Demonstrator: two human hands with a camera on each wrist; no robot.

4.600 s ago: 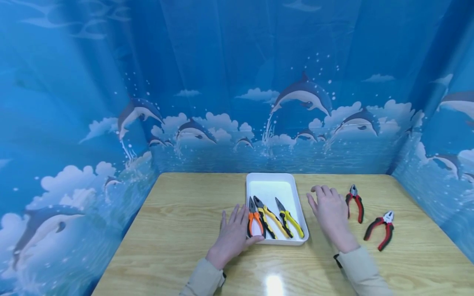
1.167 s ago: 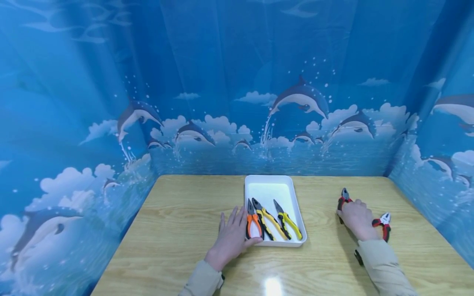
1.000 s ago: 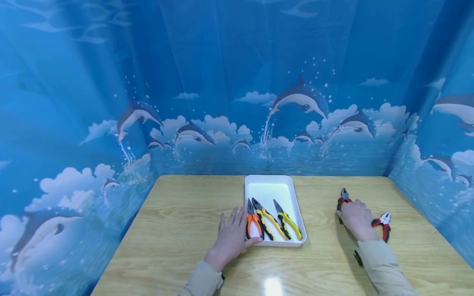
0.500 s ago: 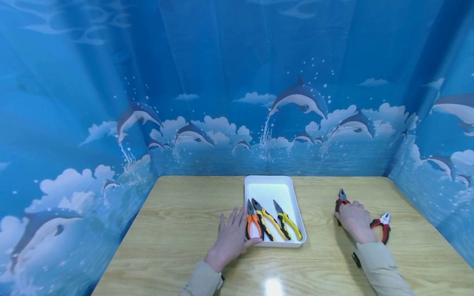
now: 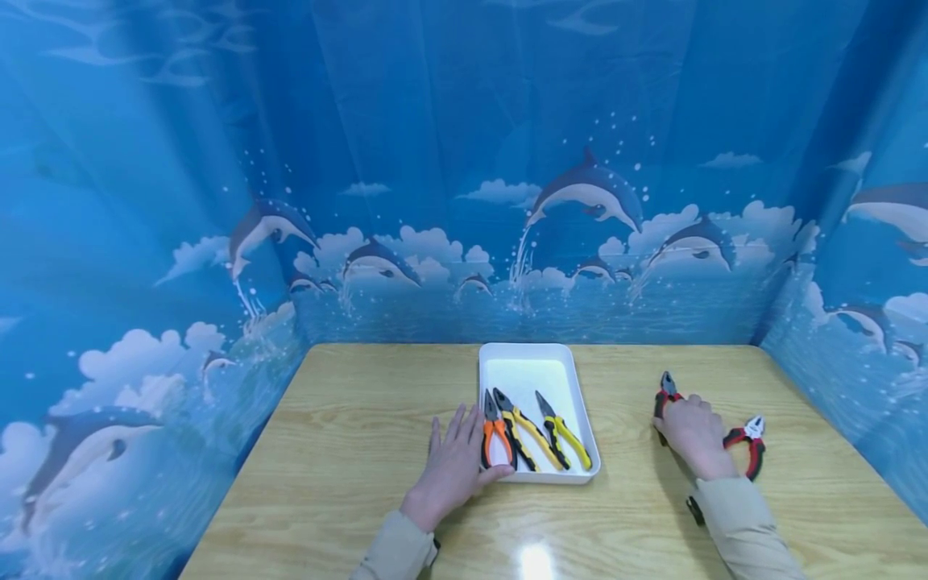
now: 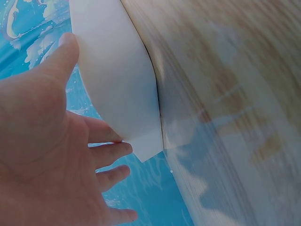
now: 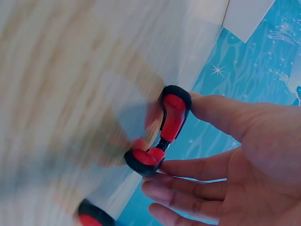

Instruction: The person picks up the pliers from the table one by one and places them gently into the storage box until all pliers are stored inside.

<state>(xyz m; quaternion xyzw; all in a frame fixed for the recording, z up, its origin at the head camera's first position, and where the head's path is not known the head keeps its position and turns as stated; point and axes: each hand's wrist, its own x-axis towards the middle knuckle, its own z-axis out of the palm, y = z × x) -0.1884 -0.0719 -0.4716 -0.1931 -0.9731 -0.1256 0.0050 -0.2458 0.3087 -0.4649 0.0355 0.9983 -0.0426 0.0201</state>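
My right hand (image 5: 692, 435) pinches the handles of the farther red-and-black pliers (image 5: 668, 385), thumb on one handle and fingertips on the other. Their grey head points to the back of the table; in the right wrist view the red-and-black handles (image 7: 174, 113) stand close over the wood. My left hand (image 5: 449, 471) has its fingers spread against the left side of the white tray (image 5: 525, 351), thumb at the near rim. Inside the tray lie orange-handled long-nose pliers (image 5: 498, 439), yellow-and-black pliers (image 5: 532, 435) and another yellow-handled long-nose pair (image 5: 567, 439).
A second red-and-black pair of pliers (image 5: 754, 439) with a silver head lies just right of my right hand, partly hidden by the wrist. The wooden table (image 5: 362, 419) ends at a blue dolphin-print curtain (image 5: 435, 161) at the back and sides.
Since the oldest frame, my right hand has gone from beside the tray to the farther red-and-black pliers and taken hold of them; they have shifted slightly left. My left hand stays put.
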